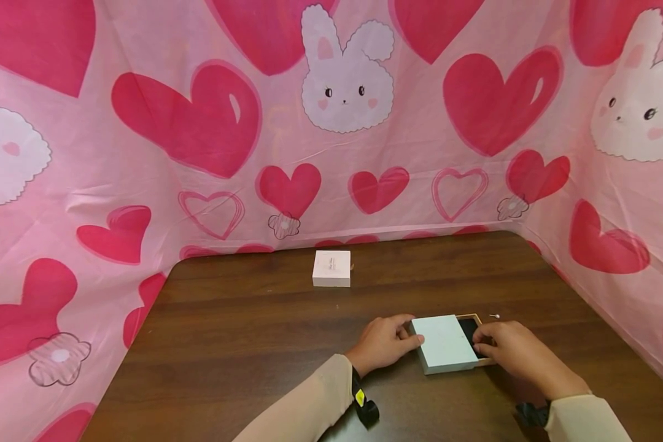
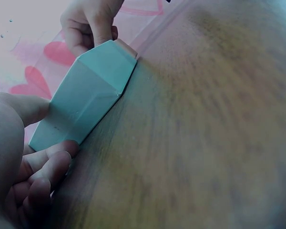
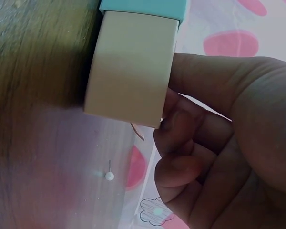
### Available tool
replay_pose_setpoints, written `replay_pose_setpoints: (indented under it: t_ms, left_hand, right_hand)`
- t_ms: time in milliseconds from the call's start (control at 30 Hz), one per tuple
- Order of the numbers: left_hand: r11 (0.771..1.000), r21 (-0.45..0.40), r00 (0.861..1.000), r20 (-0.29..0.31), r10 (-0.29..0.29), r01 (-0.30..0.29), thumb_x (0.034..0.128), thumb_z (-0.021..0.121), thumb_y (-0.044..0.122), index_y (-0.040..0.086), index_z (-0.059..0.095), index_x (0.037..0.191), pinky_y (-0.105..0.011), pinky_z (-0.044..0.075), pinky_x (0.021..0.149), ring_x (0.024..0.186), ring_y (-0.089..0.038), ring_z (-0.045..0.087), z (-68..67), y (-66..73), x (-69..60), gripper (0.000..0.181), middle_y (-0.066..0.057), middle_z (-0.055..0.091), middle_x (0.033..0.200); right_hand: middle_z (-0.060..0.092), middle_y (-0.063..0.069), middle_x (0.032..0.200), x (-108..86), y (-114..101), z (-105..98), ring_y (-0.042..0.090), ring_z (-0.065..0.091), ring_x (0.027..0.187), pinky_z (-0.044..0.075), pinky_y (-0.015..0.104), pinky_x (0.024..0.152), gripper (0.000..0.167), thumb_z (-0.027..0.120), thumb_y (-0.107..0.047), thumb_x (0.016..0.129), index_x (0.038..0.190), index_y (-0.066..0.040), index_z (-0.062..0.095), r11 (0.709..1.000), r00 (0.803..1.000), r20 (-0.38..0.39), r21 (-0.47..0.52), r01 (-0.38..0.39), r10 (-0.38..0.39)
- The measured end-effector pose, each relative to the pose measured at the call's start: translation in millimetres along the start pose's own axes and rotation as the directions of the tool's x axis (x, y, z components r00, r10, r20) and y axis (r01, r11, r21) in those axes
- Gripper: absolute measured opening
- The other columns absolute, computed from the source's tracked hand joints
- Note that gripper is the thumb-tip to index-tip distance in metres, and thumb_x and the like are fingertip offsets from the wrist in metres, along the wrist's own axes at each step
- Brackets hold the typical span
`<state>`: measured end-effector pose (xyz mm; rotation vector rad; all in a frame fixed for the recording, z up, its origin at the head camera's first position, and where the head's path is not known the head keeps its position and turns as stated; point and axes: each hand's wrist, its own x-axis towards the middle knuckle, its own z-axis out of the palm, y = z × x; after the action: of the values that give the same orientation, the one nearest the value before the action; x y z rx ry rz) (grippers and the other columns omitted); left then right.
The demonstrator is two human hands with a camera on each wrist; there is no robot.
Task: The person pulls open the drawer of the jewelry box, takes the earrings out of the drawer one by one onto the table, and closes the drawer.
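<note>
A mint-green slide-out box lies on the table with its drawer pulled partway out to the right. My left hand grips the box's left end, thumb at the top and fingers along the side, as the left wrist view shows its cover. My right hand is at the drawer, its thumb and finger reaching over the side into the dark interior. Their tips are hidden, so whether they pinch anything is unclear. Just beyond the drawer lies a pearl stud earring, also visible in the right wrist view.
A small white box with printed lettering stands near the back of the brown wooden table. Pink cloth with hearts and rabbits hangs around the table's back and sides. A brown ribbon tab sticks out from the drawer's end.
</note>
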<state>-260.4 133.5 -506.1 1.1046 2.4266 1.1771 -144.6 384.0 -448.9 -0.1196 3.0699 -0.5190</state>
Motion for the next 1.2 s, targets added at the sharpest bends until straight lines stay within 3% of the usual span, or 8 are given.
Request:
replay_pose_setpoints:
  t_ms: [567,900,1200]
  left_hand:
    - [0.999,0.029,1.000,-0.013,0.018,-0.018,0.0902,0.066,0.047,0.014,0.063,0.128,-0.019,0.041,0.058,0.061,0.004,0.052,-2.3,4.0,-1.2,0.050,0.022,0.058,0.070]
    - [1.000,0.024,1.000,-0.010,0.017,-0.017,0.0902,0.067,0.046,0.014,0.063,0.128,-0.019,0.041,0.059,0.061,0.004,0.053,-0.7,3.7,-0.4,0.050,0.022,0.058,0.069]
    - [0.999,0.025,1.000,-0.012,0.024,-0.024,0.0901,0.066,0.048,0.014,0.063,0.129,-0.019,0.042,0.060,0.062,0.004,0.053,0.2,1.3,-0.2,0.051,0.022,0.058,0.069]
  right_hand:
    - [0.062,-0.007,0.080,-0.6,-3.4,-3.1,0.010,0.052,0.069,0.047,0.036,0.063,0.012,0.077,-0.009,0.081,0.087,-0.016,0.070,1.000,1.000,0.006,0.024,-0.018,0.018]
    - [0.065,-0.006,0.084,-0.2,-3.7,-3.0,0.011,0.057,0.074,0.050,0.039,0.068,0.015,0.075,-0.009,0.083,0.098,-0.010,0.073,0.999,0.999,0.022,0.039,-0.028,0.027]
    - [0.069,0.002,0.094,-0.1,-1.5,-3.0,0.023,0.063,0.086,0.050,0.049,0.077,0.014,0.075,-0.009,0.082,0.096,-0.010,0.074,1.000,1.000,-0.003,0.002,0.009,-0.009]
